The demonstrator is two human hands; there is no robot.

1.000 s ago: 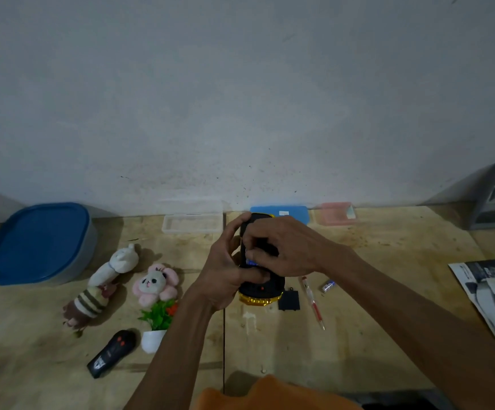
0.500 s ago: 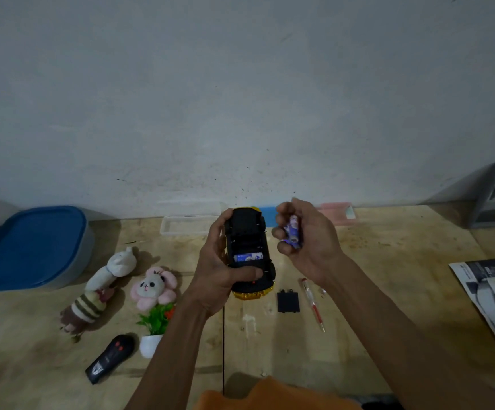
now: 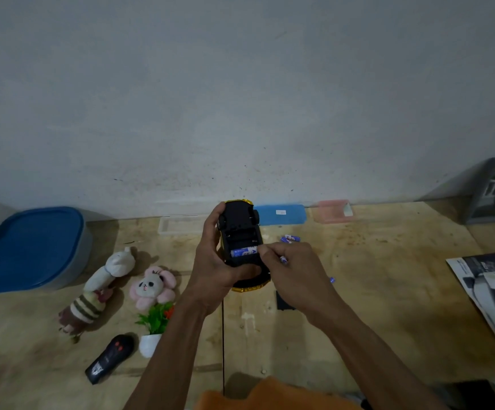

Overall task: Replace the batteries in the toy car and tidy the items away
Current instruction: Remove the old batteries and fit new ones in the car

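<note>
My left hand (image 3: 210,270) holds the yellow toy car (image 3: 240,232) upside down above the table, its black underside facing me. The battery bay is uncovered, and one blue battery (image 3: 243,251) lies in its near slot. My right hand (image 3: 295,276) pinches the right end of that battery with thumb and forefinger. A small blue-white piece (image 3: 283,259) shows at its knuckles, possibly another battery. Loose batteries (image 3: 291,238) lie on the table behind the right hand, and another battery (image 3: 332,280) to its right. The black battery cover (image 3: 281,303) lies partly hidden under my right wrist.
A blue-lidded tub (image 3: 30,247) stands at the far left. Two plush toys (image 3: 104,288) (image 3: 153,287), a small potted plant (image 3: 153,329) and a black remote (image 3: 108,358) lie at the left. Clear, blue and pink cases (image 3: 281,214) line the wall. Magazines (image 3: 494,291) lie at the right.
My right hand lifted batteries out of the car, set them on the table behind it, and came back to the battery left in the bay. The left hand kept holding the car.
</note>
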